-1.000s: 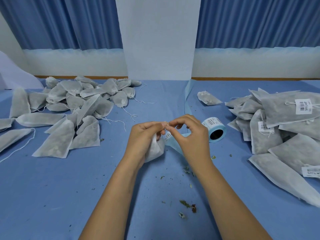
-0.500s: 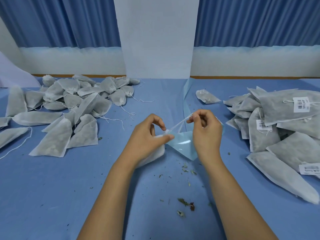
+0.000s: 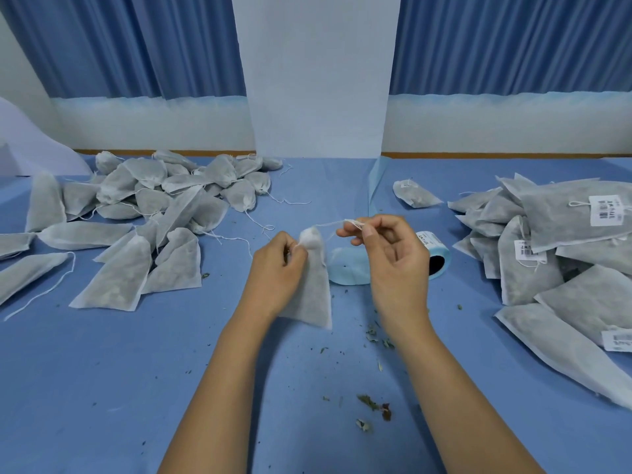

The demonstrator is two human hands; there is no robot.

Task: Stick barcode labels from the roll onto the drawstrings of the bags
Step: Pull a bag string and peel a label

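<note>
A white mesh bag (image 3: 313,292) hangs upright over the blue table, its gathered neck gripped by my left hand (image 3: 278,268). My right hand (image 3: 386,248) pinches the bag's thin white drawstring (image 3: 333,224) and holds it stretched up and to the right of the neck. The label roll (image 3: 434,253), blue-backed with white barcode labels, lies on its side just right of my right hand, partly hidden by it. Its loose blue backing strip (image 3: 349,268) curls on the table behind the bag. I see no label on the drawstring.
A heap of unlabelled bags (image 3: 136,213) with loose strings covers the left of the table. Labelled bags (image 3: 561,241) are piled at the right, and one single bag (image 3: 413,195) lies behind the roll. Dried leaf crumbs (image 3: 372,403) are scattered in front of me.
My hands have parted. The right hand has drawn the drawstring out to the right, the bag now hangs lower from my left hand, and the roll shows again.
</note>
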